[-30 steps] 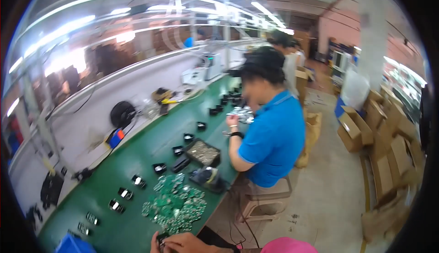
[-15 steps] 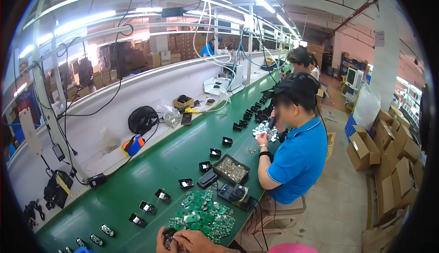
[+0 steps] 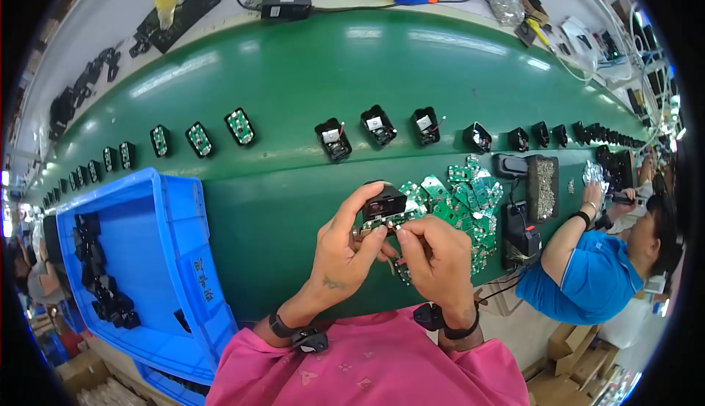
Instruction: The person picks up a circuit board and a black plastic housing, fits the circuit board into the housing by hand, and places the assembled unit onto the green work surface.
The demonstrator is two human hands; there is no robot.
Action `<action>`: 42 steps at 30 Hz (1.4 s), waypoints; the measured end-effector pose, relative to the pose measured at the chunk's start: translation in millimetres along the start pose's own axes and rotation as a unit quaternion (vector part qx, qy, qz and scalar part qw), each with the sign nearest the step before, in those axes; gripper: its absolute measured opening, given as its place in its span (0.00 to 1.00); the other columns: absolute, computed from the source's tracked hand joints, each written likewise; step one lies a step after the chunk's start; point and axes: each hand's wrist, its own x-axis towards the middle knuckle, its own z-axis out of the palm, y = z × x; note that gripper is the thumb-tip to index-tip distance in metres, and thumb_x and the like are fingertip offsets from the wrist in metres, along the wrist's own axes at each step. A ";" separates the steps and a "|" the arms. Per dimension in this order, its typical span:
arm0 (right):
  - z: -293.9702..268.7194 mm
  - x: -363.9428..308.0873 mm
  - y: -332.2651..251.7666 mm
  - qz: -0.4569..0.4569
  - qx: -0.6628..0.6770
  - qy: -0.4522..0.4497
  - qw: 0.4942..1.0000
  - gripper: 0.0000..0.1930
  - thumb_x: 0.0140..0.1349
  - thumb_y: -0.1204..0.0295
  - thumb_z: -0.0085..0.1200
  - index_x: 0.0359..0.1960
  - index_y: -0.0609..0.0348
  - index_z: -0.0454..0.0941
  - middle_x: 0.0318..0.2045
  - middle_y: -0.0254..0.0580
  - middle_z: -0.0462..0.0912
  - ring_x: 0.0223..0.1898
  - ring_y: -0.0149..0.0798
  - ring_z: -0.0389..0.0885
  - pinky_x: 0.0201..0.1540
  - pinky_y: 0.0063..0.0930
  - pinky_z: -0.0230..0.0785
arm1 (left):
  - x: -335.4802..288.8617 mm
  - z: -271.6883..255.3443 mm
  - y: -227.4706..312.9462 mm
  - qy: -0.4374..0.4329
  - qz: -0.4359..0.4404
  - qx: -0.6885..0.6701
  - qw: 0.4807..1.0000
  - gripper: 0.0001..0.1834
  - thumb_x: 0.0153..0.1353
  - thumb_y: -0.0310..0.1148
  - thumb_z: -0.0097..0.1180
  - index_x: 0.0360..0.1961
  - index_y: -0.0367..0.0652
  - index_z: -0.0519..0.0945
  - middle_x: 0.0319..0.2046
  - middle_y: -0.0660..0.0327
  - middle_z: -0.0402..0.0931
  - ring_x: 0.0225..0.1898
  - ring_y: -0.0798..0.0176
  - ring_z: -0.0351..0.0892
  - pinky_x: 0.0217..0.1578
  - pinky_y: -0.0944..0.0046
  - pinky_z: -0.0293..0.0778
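Note:
Above the bench's near edge, my left hand (image 3: 338, 255) grips a small black plastic housing (image 3: 386, 202), its thumb by a green circuit board (image 3: 374, 223) along the housing's near side. My right hand (image 3: 442, 255) is closed in a pinch at the board's right end, by a tiny red and white spot that may be a wire plug; what lies between the fingertips is too small to name. Just beyond my right hand spreads a heap of loose green circuit boards (image 3: 470, 202). Three open black housings (image 3: 380, 125) with white parts inside stand ahead, thin red wires showing on some.
To the left stands a blue crate (image 3: 192, 248) with black parts inside. Board-fitted housings (image 3: 199, 139) line up at the far left. Right of the heap sit a tray of small metal parts (image 3: 543, 189) and a black device (image 3: 521, 231). A co-worker in blue (image 3: 595, 274) sits at right.
The view has swung down and left, bringing my hands to the middle and the blue crate into full sight. The housing and board between my hands now show plainly.

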 end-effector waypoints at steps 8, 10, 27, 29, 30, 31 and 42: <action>3.3 5.4 2.9 -0.042 -0.043 -0.061 0.996 0.02 0.57 0.80 0.59 0.30 0.62 0.78 0.21 0.40 0.78 0.17 0.34 0.75 0.18 0.27 0.63 | 0.2 -10.2 -9.6 -0.020 0.003 0.032 0.999 0.27 0.64 0.19 0.50 0.65 0.39 0.65 0.54 0.52 0.72 0.35 0.65 0.84 0.32 0.69 0.82; 5.8 5.0 2.9 -0.075 -0.026 -0.065 0.995 0.03 0.56 0.80 0.59 0.30 0.61 0.77 0.21 0.40 0.78 0.17 0.36 0.75 0.18 0.27 0.63 | 2.5 -9.3 -12.3 -0.032 0.056 0.076 0.995 0.29 0.63 0.15 0.48 0.66 0.36 0.61 0.56 0.48 0.69 0.39 0.64 0.81 0.33 0.67 0.82; -10.4 -6.9 10.5 -0.064 -0.054 -0.074 0.994 0.05 0.54 0.81 0.60 0.31 0.60 0.76 0.21 0.40 0.78 0.18 0.37 0.76 0.20 0.29 0.65 | -1.1 -1.4 1.1 -0.068 0.091 0.174 0.978 0.27 0.58 0.15 0.51 0.61 0.40 0.71 0.53 0.48 0.73 0.39 0.60 0.83 0.36 0.66 0.83; -10.9 -9.8 11.5 -0.061 -0.057 -0.083 0.993 0.05 0.54 0.81 0.60 0.31 0.61 0.76 0.21 0.40 0.78 0.19 0.38 0.77 0.20 0.30 0.65 | -2.2 -1.8 2.0 -0.080 0.087 0.199 0.973 0.27 0.58 0.13 0.50 0.60 0.38 0.72 0.54 0.49 0.73 0.38 0.63 0.84 0.36 0.68 0.84; -10.4 -11.1 12.5 -0.068 -0.057 -0.081 0.993 0.05 0.55 0.81 0.59 0.30 0.61 0.76 0.21 0.40 0.78 0.19 0.39 0.77 0.20 0.31 0.66 | -3.1 -1.8 1.9 -0.089 0.093 0.226 0.966 0.27 0.57 0.13 0.51 0.60 0.39 0.72 0.53 0.50 0.74 0.37 0.63 0.84 0.35 0.68 0.83; -11.5 -11.4 12.9 -0.074 -0.058 -0.078 0.993 0.04 0.55 0.81 0.59 0.30 0.61 0.76 0.21 0.40 0.78 0.19 0.39 0.78 0.21 0.31 0.67 | -2.7 -0.8 2.6 -0.100 0.101 0.251 0.957 0.28 0.57 0.13 0.52 0.60 0.40 0.72 0.52 0.50 0.75 0.35 0.64 0.84 0.33 0.68 0.83; 0.2 -27.1 30.6 -0.052 -0.168 -0.095 0.980 0.06 0.53 0.80 0.55 0.33 0.60 0.75 0.24 0.45 0.76 0.22 0.47 0.79 0.23 0.39 0.71 | -7.7 19.6 -16.5 -0.025 0.140 0.355 0.924 0.30 0.53 0.14 0.52 0.59 0.44 0.74 0.50 0.47 0.76 0.40 0.50 0.82 0.38 0.62 0.79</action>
